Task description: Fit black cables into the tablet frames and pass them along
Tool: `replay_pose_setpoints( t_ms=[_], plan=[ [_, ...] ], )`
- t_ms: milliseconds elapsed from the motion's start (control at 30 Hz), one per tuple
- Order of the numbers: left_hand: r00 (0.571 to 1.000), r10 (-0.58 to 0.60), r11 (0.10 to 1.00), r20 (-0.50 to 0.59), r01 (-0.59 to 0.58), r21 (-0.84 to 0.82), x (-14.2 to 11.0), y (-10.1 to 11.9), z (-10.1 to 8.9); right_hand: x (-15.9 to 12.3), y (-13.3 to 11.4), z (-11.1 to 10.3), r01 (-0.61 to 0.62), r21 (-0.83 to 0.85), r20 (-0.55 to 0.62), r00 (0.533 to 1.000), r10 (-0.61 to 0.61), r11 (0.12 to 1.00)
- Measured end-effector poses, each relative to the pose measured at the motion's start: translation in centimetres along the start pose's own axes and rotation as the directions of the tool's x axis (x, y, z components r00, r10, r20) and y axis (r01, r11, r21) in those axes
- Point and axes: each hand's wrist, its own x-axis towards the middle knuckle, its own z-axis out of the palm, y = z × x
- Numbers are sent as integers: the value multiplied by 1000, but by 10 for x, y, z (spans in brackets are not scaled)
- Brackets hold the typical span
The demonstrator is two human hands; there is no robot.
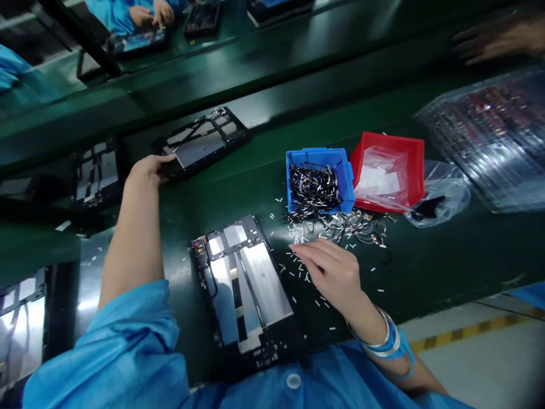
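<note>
My left hand [147, 170] reaches out to the far side and grips the near corner of an opened tablet chassis [204, 139] lying on the green belt. A second opened tablet [242, 284], with silver battery panels showing, lies right in front of me. My right hand [330, 270] rests beside it on the belt, fingers loosely curled and pointing left among scattered small white bits; I cannot see anything in it. Just beyond that hand a pile of small black flex parts [349, 224] spills from a blue bin [319, 176].
A red bin [389, 170] with a plastic bag stands next to the blue one, then a clear bag [443, 196] and stacked plastic trays [494, 136]. More tablet frames [96, 173] lie left. Other people's hands [151, 12] work at the far side and top right [498, 37].
</note>
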Motion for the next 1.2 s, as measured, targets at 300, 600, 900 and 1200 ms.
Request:
replay_pose_setpoints(
  t_ms=[300, 600, 900, 1200],
  plan=[
    [927, -219, 915, -305, 87, -394, -53, 16, 63, -2, 3, -2, -17, -23, -25, 1000, 17, 1000],
    [895, -62, 836, -442, -195, -513, -204, 15, 149, -4, 10, -10, -249, 137, -179, 946, 271, 959],
    [859, -380, 734, -344, 53, -677, -375, -52, 255, 7, -12, -25, -373, 550, -78, 868, 491, 747],
    [868, -194, 727, 457, 440, -527, -390, -91, 246, 15, -77, 15, -550, 456, 496, 810, 313, 700]
  ],
)
